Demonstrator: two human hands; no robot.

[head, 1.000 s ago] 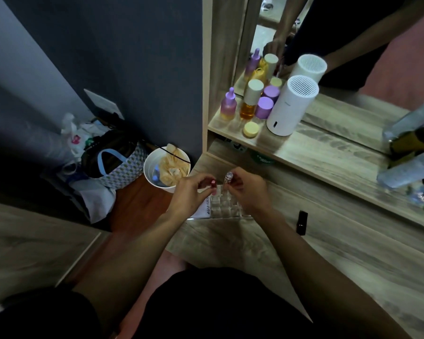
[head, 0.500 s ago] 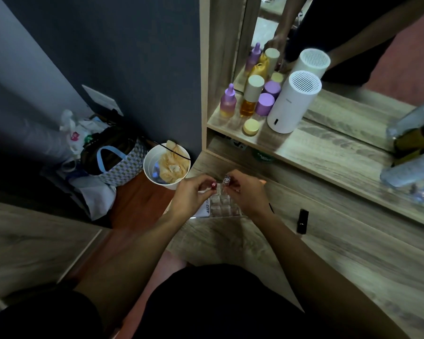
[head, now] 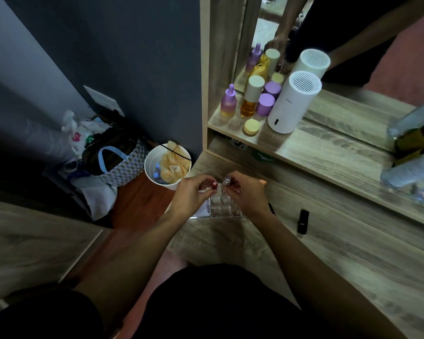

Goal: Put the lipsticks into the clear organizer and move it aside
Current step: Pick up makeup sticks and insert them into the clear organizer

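The clear organizer (head: 222,204), a grid of small square cells, sits on the wooden desk near its left edge. My left hand (head: 191,194) pinches a red-topped lipstick (head: 214,184) upright over the organizer's far cells. Beside it, my right hand (head: 245,192) holds a silver-topped lipstick (head: 227,180) upright over the same far row. A black lipstick (head: 303,221) lies on the desk to the right of my right arm. A thin dark stick (head: 271,208) shows just past my right wrist.
A shelf above the desk carries a white cylindrical device (head: 293,102), purple and amber bottles (head: 251,99) and a yellow jar (head: 251,127), with a mirror behind. Water bottles (head: 411,167) lie at far right. A white bin (head: 167,166) and bags (head: 113,160) stand on the floor at left.
Both hands have stayed over the organizer's far row with their lipsticks, shifting only slightly. The camera view has drifted a little.
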